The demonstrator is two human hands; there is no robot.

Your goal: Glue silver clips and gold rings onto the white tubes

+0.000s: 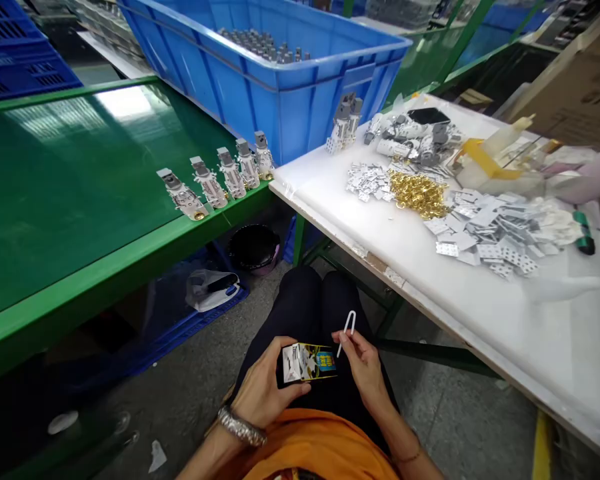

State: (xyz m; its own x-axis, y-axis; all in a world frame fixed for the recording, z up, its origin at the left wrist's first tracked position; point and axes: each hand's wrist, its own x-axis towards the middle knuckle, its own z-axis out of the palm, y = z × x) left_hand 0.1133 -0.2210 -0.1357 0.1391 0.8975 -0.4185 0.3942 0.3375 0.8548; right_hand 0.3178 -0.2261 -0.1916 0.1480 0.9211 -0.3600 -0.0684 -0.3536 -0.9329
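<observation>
My left hand (261, 388), with a patterned bracelet at its wrist, is closed round a small drink carton (317, 362) above my lap. The carton is printed in black, yellow and blue, and its silvery end lies against my fingers. Just to the right, my right hand (364, 368) pinches a thin white straw (353, 319) bent into a narrow U. The straw's bend points up and away from me, apart from the carton.
Several grey-and-white assemblies (231, 175) stand along the green conveyor's edge (130, 257). A big blue crate (310, 107) holds more grey parts. On the white table (380, 233) lie gold pieces (419, 195), flat plates (500, 230) and a phone (429, 116). A black bin (254, 247) sits below.
</observation>
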